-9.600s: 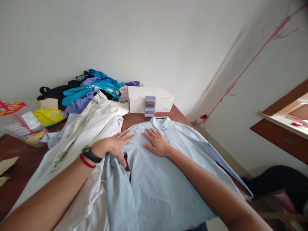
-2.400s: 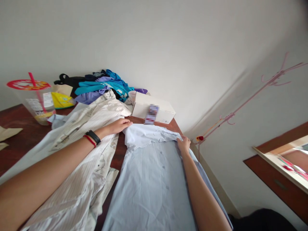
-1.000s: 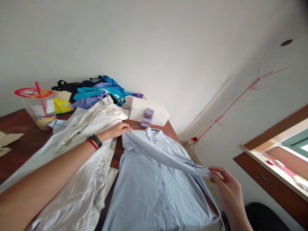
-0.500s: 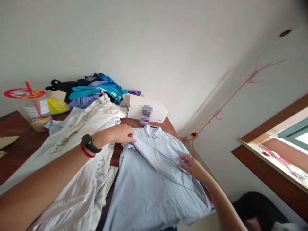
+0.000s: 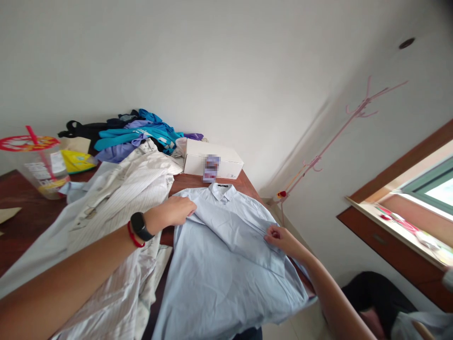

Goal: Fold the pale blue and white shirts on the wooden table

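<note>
Wall [image 5: 226, 71]: pale, rising behind the table [image 5: 253, 185]'s far edge
Shirt [image 5: 226, 264]: light blue, spread along the table's right edge, collar toward the far edge, one sleeve [image 5: 240, 231] laid across its front
Left hand [image 5: 179, 211]: fingertips pinched together on the sleeve's shoulder end
Right hand [image 5: 281, 240]: fingers curled at the sleeve, firmness of grip unclear
Box [image 5: 214, 159]: white, just beyond the collar
Cup [image 5: 42, 172]: near the far left corner

The single view looks forward and down from the head, close above both hands.
</note>
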Action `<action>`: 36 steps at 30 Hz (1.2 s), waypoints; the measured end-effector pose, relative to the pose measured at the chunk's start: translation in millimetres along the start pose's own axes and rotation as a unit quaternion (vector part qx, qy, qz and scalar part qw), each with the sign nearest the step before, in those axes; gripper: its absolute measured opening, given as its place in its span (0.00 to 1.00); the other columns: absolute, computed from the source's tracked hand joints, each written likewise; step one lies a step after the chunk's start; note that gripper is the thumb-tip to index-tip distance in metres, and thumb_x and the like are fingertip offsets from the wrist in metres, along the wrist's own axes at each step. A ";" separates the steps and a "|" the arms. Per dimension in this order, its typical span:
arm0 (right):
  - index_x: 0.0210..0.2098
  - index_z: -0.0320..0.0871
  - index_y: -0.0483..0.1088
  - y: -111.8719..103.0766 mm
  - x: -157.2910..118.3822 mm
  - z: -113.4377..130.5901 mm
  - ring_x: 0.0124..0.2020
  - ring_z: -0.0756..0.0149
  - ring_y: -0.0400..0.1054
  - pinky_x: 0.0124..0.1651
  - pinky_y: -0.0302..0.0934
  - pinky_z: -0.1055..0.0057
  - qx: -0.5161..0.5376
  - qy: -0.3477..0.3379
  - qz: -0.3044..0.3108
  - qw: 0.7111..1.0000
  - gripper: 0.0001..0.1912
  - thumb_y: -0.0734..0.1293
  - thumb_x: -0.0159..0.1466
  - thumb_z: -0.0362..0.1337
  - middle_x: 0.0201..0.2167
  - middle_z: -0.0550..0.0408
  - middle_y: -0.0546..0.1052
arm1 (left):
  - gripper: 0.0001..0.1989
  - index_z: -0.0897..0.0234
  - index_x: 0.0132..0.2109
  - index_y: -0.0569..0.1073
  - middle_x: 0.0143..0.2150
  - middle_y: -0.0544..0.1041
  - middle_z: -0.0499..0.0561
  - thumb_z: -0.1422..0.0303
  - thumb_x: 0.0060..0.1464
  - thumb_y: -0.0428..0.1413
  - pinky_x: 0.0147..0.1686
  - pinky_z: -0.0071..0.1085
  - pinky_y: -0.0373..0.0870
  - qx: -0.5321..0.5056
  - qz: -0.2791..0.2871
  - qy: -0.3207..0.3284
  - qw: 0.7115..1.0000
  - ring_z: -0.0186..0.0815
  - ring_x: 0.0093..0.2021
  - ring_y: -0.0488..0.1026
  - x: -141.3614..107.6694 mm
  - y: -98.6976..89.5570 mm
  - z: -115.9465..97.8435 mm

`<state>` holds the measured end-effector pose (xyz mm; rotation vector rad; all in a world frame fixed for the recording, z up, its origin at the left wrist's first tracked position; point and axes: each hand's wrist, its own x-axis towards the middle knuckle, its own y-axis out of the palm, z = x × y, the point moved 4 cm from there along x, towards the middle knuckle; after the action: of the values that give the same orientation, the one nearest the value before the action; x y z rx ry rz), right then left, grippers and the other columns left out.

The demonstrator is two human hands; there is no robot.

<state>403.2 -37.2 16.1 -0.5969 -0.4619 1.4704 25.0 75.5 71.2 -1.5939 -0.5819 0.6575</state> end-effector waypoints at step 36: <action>0.47 0.47 0.74 60.3 -68.1 110.2 0.44 0.60 0.73 0.47 0.68 0.65 -0.157 -0.234 0.001 0.960 0.12 0.61 0.72 0.42 0.43 0.50 0.78 | 0.21 0.59 0.63 0.54 0.34 0.76 0.50 0.60 0.68 0.48 0.26 0.32 0.79 -0.564 0.058 -0.255 0.783 0.41 0.27 0.81 -38.2 49.8 16.6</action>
<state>283.3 -94.9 68.3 -0.4917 -1.0799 1.5511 -13.9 54.6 23.5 -2.5900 -1.4828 0.9149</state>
